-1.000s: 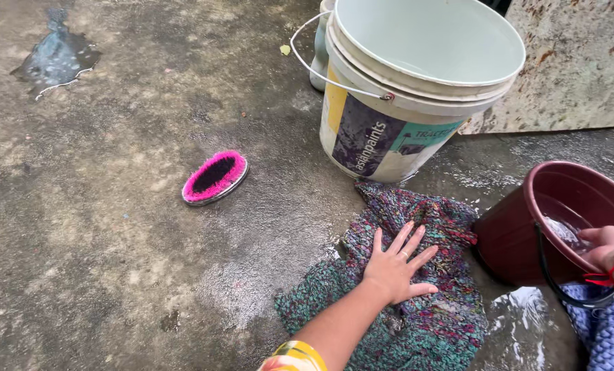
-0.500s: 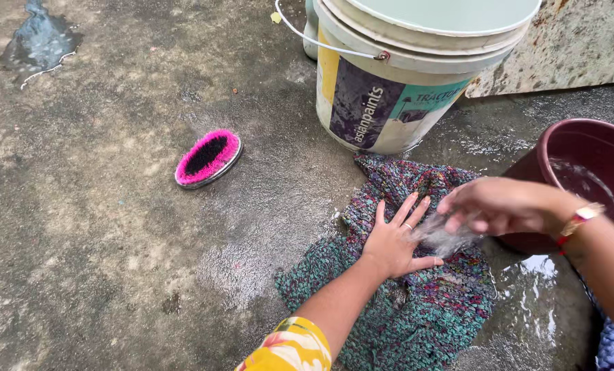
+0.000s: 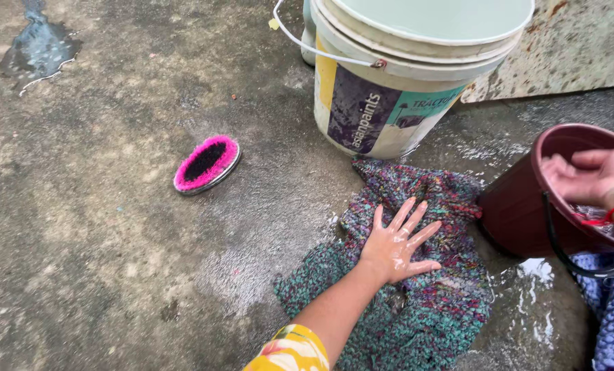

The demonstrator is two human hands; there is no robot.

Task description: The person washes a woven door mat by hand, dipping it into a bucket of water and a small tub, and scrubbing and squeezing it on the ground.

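The left hand (image 3: 395,246) presses flat, fingers spread, on the wet cloth (image 3: 417,275) lying on the floor; the right hand (image 3: 589,177), loosely cupped and empty, dips into the maroon bucket (image 3: 520,213), wetting under way.

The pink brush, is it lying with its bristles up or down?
Bristles up. The scrub brush lies alone on the concrete floor, its pink bristle ring and dark bristle centre facing the camera, its flat back on the ground.

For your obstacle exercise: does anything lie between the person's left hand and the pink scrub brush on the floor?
Nothing visible does. The left hand lies flat on the knitted cloth; only bare wet concrete separates it from the pink brush.
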